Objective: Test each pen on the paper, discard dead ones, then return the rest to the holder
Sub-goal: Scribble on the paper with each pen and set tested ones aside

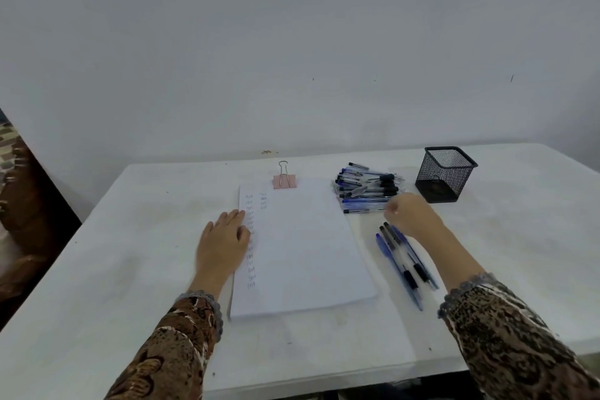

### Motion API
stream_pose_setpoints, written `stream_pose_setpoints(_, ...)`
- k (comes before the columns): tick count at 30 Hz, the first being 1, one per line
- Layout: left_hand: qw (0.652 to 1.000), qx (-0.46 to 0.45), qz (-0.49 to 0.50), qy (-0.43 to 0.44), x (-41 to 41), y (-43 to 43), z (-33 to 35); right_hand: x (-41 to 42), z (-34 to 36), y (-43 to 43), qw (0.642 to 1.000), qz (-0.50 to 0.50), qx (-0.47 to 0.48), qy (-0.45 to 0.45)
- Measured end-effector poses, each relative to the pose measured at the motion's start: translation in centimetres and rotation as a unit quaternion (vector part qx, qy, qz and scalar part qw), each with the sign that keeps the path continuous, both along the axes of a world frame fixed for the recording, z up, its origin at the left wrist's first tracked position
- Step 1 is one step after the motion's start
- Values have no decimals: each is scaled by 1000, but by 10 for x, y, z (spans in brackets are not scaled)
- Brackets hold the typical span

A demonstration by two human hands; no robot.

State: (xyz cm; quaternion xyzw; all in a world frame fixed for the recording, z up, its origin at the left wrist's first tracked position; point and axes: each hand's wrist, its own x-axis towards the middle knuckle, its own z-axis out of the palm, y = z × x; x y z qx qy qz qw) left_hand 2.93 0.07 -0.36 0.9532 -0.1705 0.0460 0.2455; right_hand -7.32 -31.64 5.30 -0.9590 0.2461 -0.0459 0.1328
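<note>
Fingers (235,216) flat on one paper (308,253), left hand (224,243); right hand (410,214) (blurred) unreadable, beside three pens (402,260).

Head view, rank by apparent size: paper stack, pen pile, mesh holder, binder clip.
1. Paper stack, by far the largest.
2. Pen pile and mesh holder look about alike, so I won't rank them.
3. Binder clip, the smallest.

Carried on white bench (97,269): paper stack (302,247) clipped at far edge, pen pile (367,187) far right, mesh holder (446,174) beside it, loose pens (409,279) right of stack.
</note>
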Motion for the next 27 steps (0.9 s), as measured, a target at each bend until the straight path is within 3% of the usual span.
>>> stream_pose_setpoints(3, 1000, -2, 2, -11, -1, -1, 1, 14, 5, 13, 988, 128, -70, 43)
stream_pose_setpoints(7, 1000, -14, 4, -19, -2, -1, 2, 26, 0, 18, 977, 139, -142, 77)
stream_pose_setpoints(17, 1000, -20, 0, -16, -1, 0, 2, 39, -2, 6, 956, 204, -181, 110)
stream_pose_setpoints(21, 1000, -15, 0, -16, -1, 0, 1, 37, -7, -4, 939, 256, -226, 36)
stream_pose_setpoints(27, 1000, -18, 1, -18, 0, 0, 0, 35, -18, -17, 953, 274, -119, -60)
